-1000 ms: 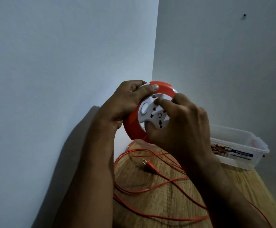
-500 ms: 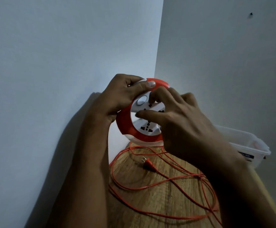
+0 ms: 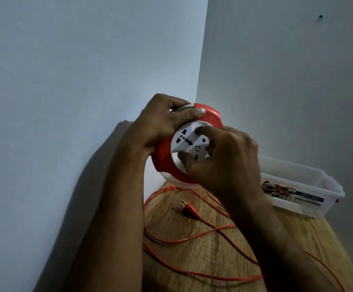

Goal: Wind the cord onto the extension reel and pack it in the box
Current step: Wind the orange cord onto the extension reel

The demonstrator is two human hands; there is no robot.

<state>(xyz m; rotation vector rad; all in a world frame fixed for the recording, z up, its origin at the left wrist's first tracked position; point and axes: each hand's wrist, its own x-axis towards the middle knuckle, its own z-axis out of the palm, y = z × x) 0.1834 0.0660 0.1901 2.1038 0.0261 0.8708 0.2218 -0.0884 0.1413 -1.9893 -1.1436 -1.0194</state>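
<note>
**Cord loose on the bench, reel held up in both hands**

The cord (image 3: 192, 237), thin and orange, lies unwound in loose loops across the wooden bench (image 3: 192, 260) at the near edge of the view, with one strand running off toward the lower right corner. Its orange plug (image 3: 189, 210) rests flat on the wood inside the loops, prongs pointing up and left, apart from both forearms.

Above the loops, the extension reel (image 3: 167, 163) is held in the air over the far end of the bench, its white socket face (image 3: 189, 142) turned toward the camera inside an orange rim. The right hand (image 3: 224, 163) covers the lower right of that face: its thumb and fingers are curled onto the white centre part, gripping it. The left hand (image 3: 163, 121) wraps over the top left of the reel, fingers curled round the handle there and the thumb laid along the orange rim. A few strands of the cord rise from the bench toward the underside of the reel.

Farther back and to the right, the box (image 3: 310, 186), a clear plastic container with a printed label on its near side, stands open on the bench against the right-hand wall, just beyond the right wrist. The bench fits into the corner where two pale walls meet.
</note>
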